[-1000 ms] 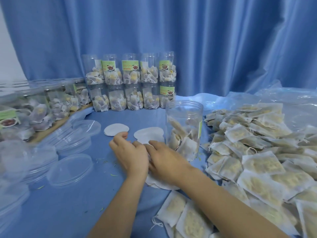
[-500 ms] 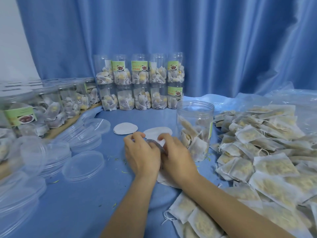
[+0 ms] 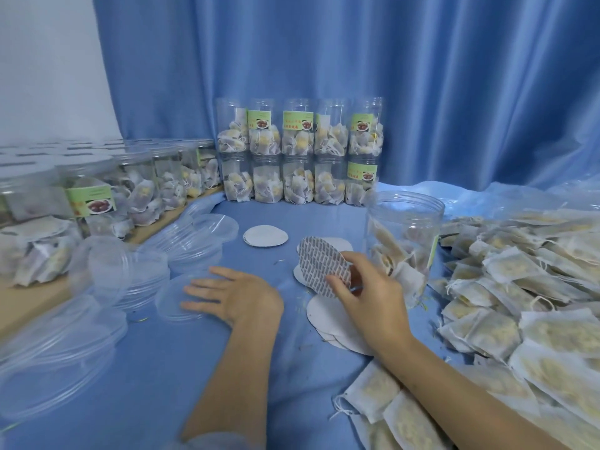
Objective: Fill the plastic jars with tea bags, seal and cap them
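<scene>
Right hand (image 3: 367,297): we see it raised just above the table (image 3: 181,378), fingers and thumb pinching a round seal disc (image 3: 323,269) by its lower edge; the disc tilts up, its grey patterned face toward us. The forearm runs in from the lower right, over loose tea bags (image 3: 376,397).

Left hand (image 3: 237,295): flat, palm down, fingers straight and spread, fingertips resting on a clear lid (image 3: 177,303) that lies on the table; it holds nothing.

Beneath the right hand: a spread of white seal discs (image 3: 328,316); one more white disc (image 3: 265,235) lies apart, farther back.

Just right of the held disc: an open plastic jar (image 3: 406,228), upright, uncapped, partly filled with tea bags.

Far right: a large heap of tea bags (image 3: 519,287).

Left: stacked clear lids (image 3: 130,274), and a row of filled jars (image 3: 136,193).

Rear: filled, labelled jars (image 3: 298,151) stacked two high against a blue curtain (image 3: 422,76).
</scene>
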### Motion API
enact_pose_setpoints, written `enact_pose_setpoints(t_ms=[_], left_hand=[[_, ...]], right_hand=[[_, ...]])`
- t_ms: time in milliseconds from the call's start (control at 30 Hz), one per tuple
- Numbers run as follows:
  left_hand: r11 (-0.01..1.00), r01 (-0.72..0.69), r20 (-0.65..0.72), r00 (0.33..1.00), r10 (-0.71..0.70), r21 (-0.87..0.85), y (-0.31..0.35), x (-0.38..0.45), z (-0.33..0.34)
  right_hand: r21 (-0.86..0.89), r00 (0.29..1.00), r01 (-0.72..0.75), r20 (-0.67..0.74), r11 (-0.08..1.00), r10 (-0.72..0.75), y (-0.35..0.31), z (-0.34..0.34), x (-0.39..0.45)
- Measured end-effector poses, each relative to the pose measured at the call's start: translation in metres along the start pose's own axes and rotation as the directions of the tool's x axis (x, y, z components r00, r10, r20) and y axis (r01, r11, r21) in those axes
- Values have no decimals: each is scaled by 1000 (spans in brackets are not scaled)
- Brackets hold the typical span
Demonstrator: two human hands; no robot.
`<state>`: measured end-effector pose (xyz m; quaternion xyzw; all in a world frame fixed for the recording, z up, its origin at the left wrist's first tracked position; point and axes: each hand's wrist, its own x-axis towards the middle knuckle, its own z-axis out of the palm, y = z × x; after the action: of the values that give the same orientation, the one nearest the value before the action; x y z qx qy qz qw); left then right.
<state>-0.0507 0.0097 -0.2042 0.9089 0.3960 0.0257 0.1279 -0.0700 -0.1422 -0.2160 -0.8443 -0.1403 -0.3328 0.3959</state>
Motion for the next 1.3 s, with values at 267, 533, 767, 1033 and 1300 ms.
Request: enact_pose_setpoints(t_ms=[267, 533, 767, 1033, 1300], left_hand=[[800, -582, -417, 770, 483, -148, 13, -16, 10], [846, -529, -151, 843, 516, -62, 10, -9, 25], [-261, 27, -44, 964, 263, -965, 28, -39, -4], [-250, 510, 225, 697, 681, -823, 30, -43, -3], [-233, 561, 186, 590, 786, -794, 29, -44, -4]], right_hand=[[65, 998, -63, -7, 996, 64, 4, -1, -1], [88, 998, -52, -18, 995, 54, 6, -1, -1], [437, 963, -222, -41, 872, 266, 3, -6, 5], [-71, 839, 444, -317, 893, -442, 4, -26, 20], [-362, 747, 576, -130, 733, -652, 9, -24, 21]])
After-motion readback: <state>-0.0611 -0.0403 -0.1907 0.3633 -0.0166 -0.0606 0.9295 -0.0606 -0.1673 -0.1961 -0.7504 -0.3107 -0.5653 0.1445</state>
